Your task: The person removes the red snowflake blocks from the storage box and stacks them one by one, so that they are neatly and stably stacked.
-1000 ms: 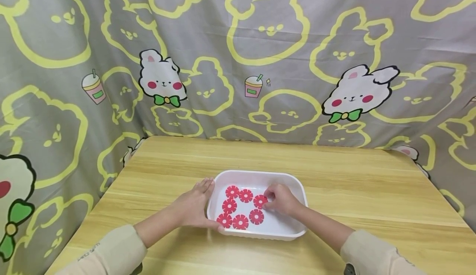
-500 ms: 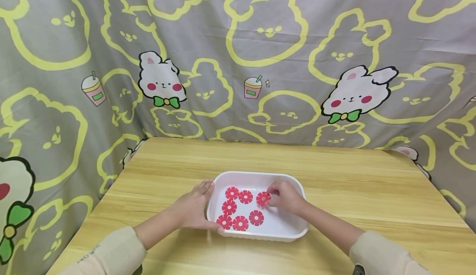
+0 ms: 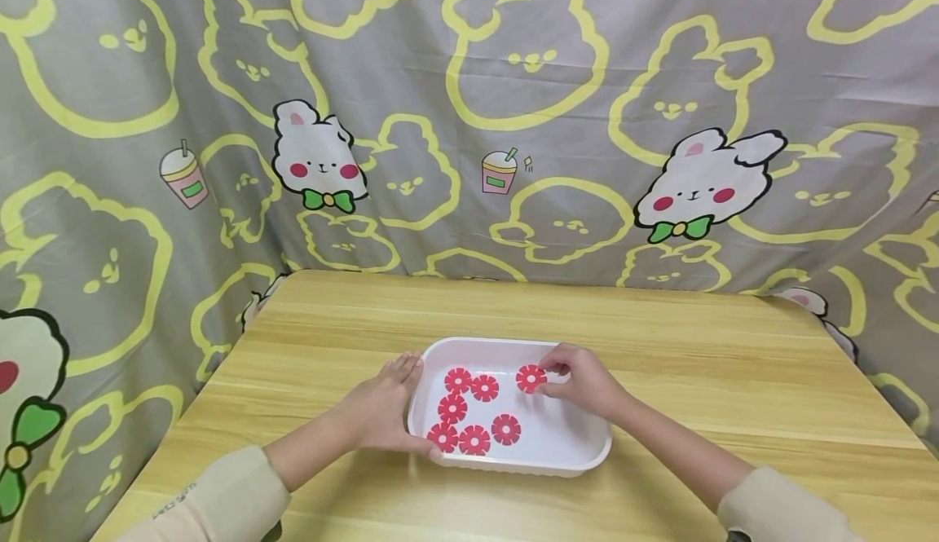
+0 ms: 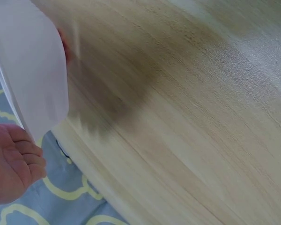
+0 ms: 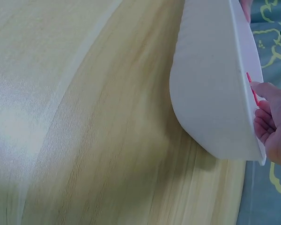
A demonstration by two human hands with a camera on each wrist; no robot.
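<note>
A white plastic tray (image 3: 557,448) with rounded corners stands on the table. My left hand (image 3: 383,407) grips its left end in the head view, fingers at the left rim and thumb at the near left corner. Between thumb and fingers, my right hand (image 3: 587,383) pinches a red notched plastic disc (image 3: 531,379) over the tray's far right part. The right wrist view shows this disc (image 5: 254,93) edge-on at the rim. Several like discs lie inside: two at the far left, one disc (image 3: 452,408) at the left, two near the front, and one disc (image 3: 506,429) towards the middle.
The wood-grain table (image 3: 352,301) spreads around the tray. Behind it and along its sides hangs a grey curtain (image 3: 411,61) with yellow outlines and white rabbit prints.
My right hand has moved right and away from me with the pinched disc, from beside the other discs towards the far right of the tray. My left hand has stayed in place.
</note>
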